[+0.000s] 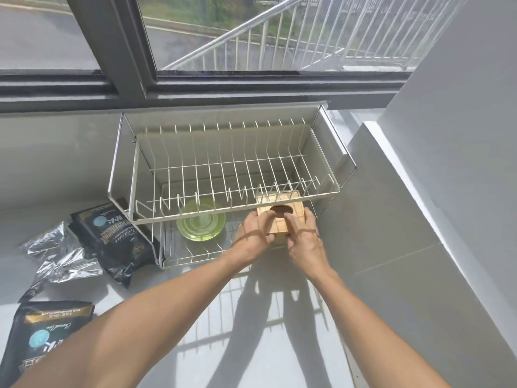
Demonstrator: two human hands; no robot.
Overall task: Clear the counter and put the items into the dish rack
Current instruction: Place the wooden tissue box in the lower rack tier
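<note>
A two-tier white wire dish rack [232,214] stands on the counter under the window. Its upper tier holds nothing. A green glass plate [201,224] lies flat on the lower tier. To the plate's right, a light wooden box [291,217] with an oval hole on top sits at the lower tier's front right, half under the upper shelf. My left hand [253,235] grips the box's left side, and my right hand [303,238] grips its right side and front corner.
Two black pouches [112,239] [42,337] and a crumpled silver foil bag [60,254] lie on the white counter [167,298] left of the rack. A grey wall [391,247] rises just right of the rack. Behind is the window sill.
</note>
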